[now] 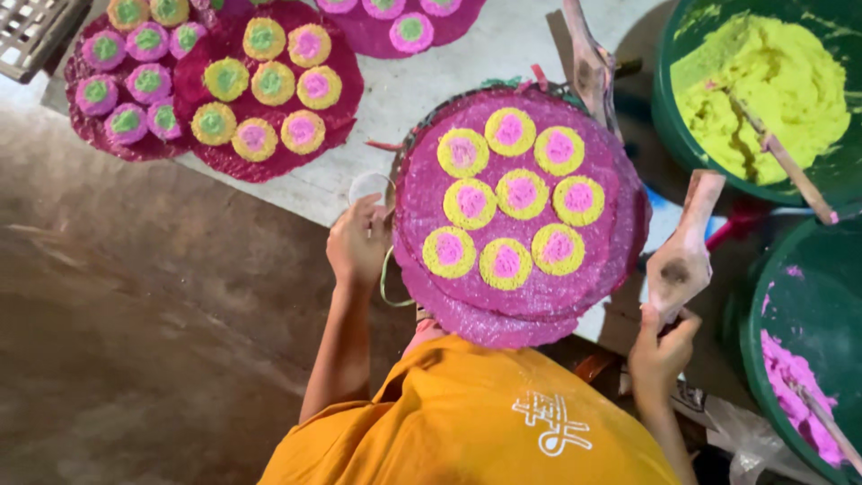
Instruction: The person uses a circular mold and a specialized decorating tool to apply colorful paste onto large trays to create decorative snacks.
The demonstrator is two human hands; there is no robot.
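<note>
The left hand (357,244) is curling shut around a small white ring (368,187) beside the pink disc (516,216); the right hand (660,348) is gripping a wooden paddle (684,256) (a nudge could be smudging those yellow rounds).

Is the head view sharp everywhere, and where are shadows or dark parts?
Head view: the pink tray with its yellow-and-pink rings is evenly lit and fairly sharp; the left hand is sharp, the right hand slightly soft; the brown floor is dim and smeared; dark shadow lies beside the green tubs.

Green tubs (813,305) cropped, head behind disc (521,211)
</note>
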